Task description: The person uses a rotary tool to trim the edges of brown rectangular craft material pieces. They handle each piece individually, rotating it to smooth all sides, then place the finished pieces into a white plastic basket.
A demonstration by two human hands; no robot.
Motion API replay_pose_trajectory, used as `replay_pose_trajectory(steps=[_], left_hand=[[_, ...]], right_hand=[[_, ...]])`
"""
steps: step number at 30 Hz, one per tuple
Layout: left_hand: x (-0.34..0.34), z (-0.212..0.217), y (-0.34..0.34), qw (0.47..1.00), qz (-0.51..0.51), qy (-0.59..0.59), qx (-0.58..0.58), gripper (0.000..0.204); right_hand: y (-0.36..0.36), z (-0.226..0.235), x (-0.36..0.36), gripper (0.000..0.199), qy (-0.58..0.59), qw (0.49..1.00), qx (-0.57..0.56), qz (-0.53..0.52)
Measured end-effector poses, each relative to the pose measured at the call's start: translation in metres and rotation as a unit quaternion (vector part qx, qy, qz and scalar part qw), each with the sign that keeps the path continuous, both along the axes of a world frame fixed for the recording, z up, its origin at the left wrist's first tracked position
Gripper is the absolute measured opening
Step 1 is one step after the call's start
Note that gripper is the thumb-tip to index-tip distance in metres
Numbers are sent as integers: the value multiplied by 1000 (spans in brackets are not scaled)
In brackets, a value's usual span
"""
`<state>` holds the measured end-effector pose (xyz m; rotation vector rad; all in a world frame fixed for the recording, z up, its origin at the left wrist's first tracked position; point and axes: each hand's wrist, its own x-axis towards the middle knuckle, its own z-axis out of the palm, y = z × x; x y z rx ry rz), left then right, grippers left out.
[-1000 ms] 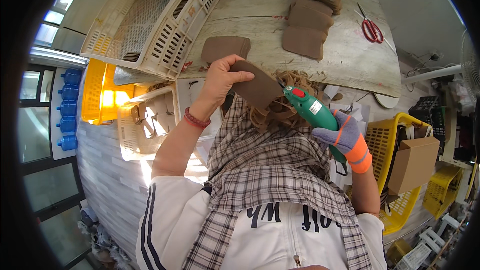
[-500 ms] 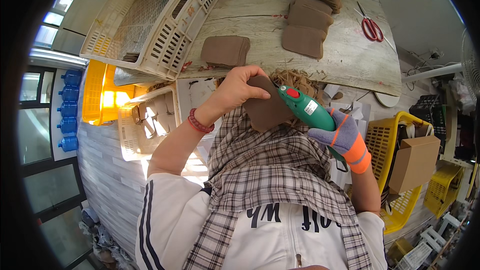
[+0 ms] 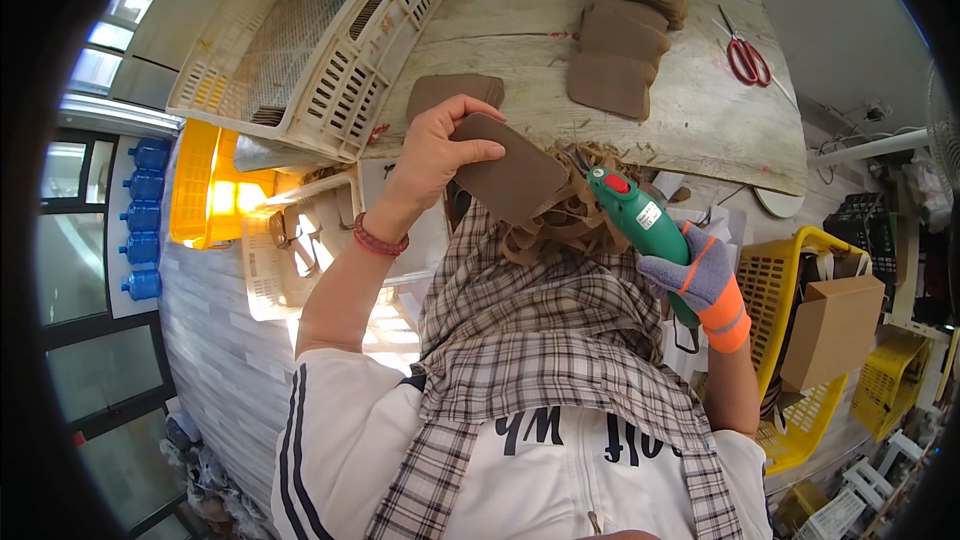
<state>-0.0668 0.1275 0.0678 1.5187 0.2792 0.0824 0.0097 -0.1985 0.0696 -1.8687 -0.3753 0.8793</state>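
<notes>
My bare left hand (image 3: 432, 152) pinches the upper left edge of a flat brown piece (image 3: 515, 175) with rounded corners, leather or cloth. In my right hand (image 3: 705, 280), which wears a purple and orange glove, is a pair of green electric scissors (image 3: 637, 212) with a red button. Their small blades point up and left, a short gap away from the piece's right corner. Below the piece, curly brown offcut strips (image 3: 565, 232) lie heaped at the table edge and over my checked apron (image 3: 530, 310). Just beyond my left hand sits a stack of similar brown pieces (image 3: 428, 90).
More brown stacks (image 3: 610, 85) run along the table (image 3: 710, 125), with red-handled scissors (image 3: 746, 58) to their right. A white plastic crate (image 3: 345, 90) leans at the left, above a yellow crate (image 3: 190, 205). At the right a cardboard box (image 3: 832, 330) sits in a yellow basket (image 3: 765, 285).
My left hand has moved left with the brown piece and tilted it, away from the blades. The electric scissors have shifted slightly right, so their blades and more offcut strips show.
</notes>
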Motion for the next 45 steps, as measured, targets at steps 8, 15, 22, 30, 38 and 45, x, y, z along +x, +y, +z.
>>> replay_pose_trajectory(steps=[8, 15, 22, 30, 38, 45], left_hand=[[31, -54, 94, 981, 193, -16, -27, 29], [59, -51, 62, 667, 212, -91, 709, 43], [157, -81, -17, 730, -23, -222, 646, 53], [167, -115, -32, 818, -26, -73, 571, 58], [166, -90, -27, 842, -72, 18, 535, 51], [143, -78, -13, 994, -29, 89, -60, 41]], right_hand=[[-7, 1, -5, 42, 0, 999, 30, -41], [-27, -14, -2, 38, 6, 994, 40, -105], [-31, -43, -1, 37, 23, 989, 29, -142], [-34, -44, -5, 34, 53, 986, 14, -157], [-28, -51, -5, 39, 43, 984, 53, -167], [-25, -51, 0, 39, 24, 983, 28, -177]])
